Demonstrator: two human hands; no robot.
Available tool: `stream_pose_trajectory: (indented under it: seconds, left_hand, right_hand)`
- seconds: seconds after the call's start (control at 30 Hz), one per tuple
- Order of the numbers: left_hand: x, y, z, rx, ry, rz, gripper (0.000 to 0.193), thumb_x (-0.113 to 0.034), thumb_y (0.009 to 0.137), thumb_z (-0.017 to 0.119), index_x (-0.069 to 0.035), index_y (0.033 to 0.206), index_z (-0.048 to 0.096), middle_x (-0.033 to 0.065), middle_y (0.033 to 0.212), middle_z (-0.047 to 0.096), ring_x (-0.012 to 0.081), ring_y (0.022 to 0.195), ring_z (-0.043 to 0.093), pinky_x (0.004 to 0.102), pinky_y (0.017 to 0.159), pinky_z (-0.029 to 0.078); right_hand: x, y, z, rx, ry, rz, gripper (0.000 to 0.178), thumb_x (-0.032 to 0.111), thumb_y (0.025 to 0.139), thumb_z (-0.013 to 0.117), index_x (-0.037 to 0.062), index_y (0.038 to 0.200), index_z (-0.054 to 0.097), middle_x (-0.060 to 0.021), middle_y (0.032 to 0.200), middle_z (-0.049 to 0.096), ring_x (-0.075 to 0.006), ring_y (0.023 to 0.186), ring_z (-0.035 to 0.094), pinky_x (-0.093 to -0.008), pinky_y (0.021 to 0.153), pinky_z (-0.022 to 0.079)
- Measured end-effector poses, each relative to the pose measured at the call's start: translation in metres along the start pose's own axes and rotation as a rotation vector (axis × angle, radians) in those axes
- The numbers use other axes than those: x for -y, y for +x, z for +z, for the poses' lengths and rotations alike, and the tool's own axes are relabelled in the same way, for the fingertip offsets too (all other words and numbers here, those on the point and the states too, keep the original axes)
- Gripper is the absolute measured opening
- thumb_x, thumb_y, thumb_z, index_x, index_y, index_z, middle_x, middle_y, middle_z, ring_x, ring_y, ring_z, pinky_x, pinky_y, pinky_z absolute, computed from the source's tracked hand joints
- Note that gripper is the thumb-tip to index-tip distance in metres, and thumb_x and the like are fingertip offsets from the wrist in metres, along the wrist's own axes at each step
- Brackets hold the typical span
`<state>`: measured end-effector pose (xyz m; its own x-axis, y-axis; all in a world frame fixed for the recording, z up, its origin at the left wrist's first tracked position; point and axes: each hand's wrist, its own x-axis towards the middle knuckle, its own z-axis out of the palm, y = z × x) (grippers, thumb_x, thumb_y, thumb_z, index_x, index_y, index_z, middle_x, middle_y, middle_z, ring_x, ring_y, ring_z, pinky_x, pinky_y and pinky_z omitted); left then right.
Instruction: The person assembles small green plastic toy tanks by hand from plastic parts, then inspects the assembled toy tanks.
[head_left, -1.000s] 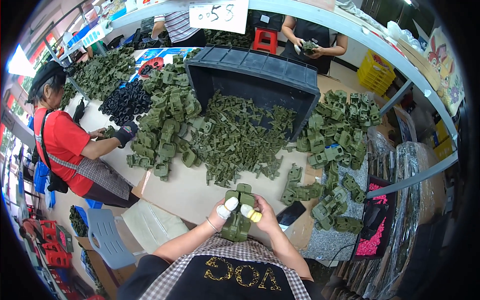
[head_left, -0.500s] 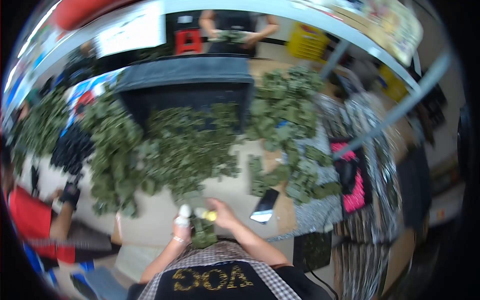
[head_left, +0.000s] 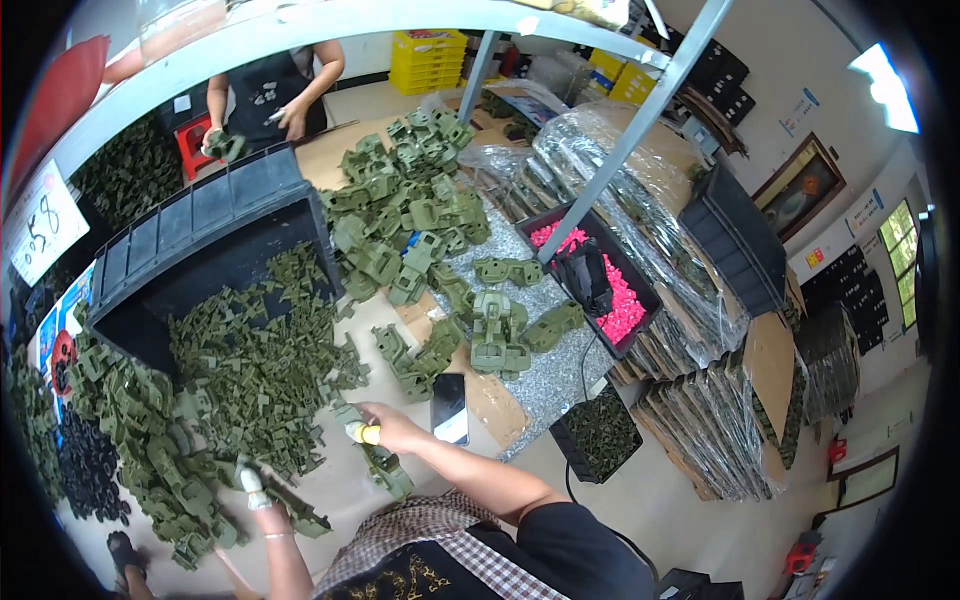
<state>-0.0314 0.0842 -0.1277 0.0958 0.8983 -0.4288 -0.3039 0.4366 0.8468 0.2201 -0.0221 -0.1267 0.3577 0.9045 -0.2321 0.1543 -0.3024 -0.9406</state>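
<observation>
My left hand, with white covers on its fingertips, reaches to the pile of larger green moulded plastic parts on the left. Its fingers are stretched out against these parts, and some are hidden. In front of me my right hand is closed on a small green plastic piece; yellow and white covers are on its fingers. Just below that hand lies a larger green plastic part. Many small green pieces spill over the table from a tipped black crate.
A phone lies right of my right hand. More green parts cover the far right side. Beyond them stand a box of pink pieces and a grey shelf post. Another person works across the table; black rings lie far left.
My hands were close together in front of me; my left hand has moved left to the pile, while my right stays near the front. The view has swung to the right.
</observation>
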Motion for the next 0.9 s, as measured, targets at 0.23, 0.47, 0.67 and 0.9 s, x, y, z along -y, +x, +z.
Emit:
stream_pose_trajectory:
  seconds: [0.23, 0.47, 0.67, 0.9]
  left_hand:
    - [0.002, -0.015, 0.026, 0.341, -0.066, -0.351, 0.05, -0.05, 0.079, 0.047, -0.006, 0.103, 0.048, 0.0125, 0.084, 0.058, 0.0213, 0.071, 0.058, 0.0326, 0.067, 0.047]
    - [-0.008, -0.055, 0.004, 0.437, -0.051, -0.53, 0.065, -0.061, 0.076, 0.041, -0.008, 0.112, 0.043, 0.0149, 0.087, 0.057, 0.0249, 0.074, 0.058, 0.038, 0.069, 0.048]
    - [0.001, -0.052, 0.0, 0.543, 0.083, -0.588, 0.072, -0.064, 0.072, 0.042, -0.004, 0.111, 0.043, 0.0176, 0.092, 0.057, 0.0271, 0.077, 0.059, 0.0402, 0.071, 0.049]
    - [0.008, -0.032, -0.009, 0.41, -0.043, -0.479, 0.06, -0.065, 0.071, 0.043, -0.009, 0.094, 0.051, 0.0103, 0.074, 0.057, 0.0244, 0.06, 0.056, 0.036, 0.055, 0.049]
  right_hand:
    - [-0.047, -0.001, 0.04, 0.107, -0.533, 0.091, 0.059, 0.038, 0.073, 0.06, 0.0069, 0.12, 0.043, -0.0216, 0.117, 0.042, -0.0356, 0.111, 0.038, -0.0379, 0.095, 0.031]
    - [-0.055, 0.092, 0.012, -0.547, -0.412, 0.199, 0.037, 0.018, 0.073, 0.055, -0.0017, 0.104, 0.048, -0.0204, 0.103, 0.046, -0.0364, 0.095, 0.049, -0.0414, 0.079, 0.042]
    - [-0.091, 0.109, 0.012, -0.588, -0.474, 0.403, 0.019, 0.011, 0.076, 0.047, 0.0036, 0.093, 0.054, -0.0175, 0.1, 0.048, -0.0331, 0.089, 0.053, -0.0408, 0.076, 0.043]
    - [-0.104, 0.094, 0.019, -0.638, -0.342, 0.299, 0.02, 0.017, 0.083, 0.036, 0.0036, 0.094, 0.046, -0.0218, 0.089, 0.054, -0.0367, 0.078, 0.055, -0.046, 0.065, 0.044]
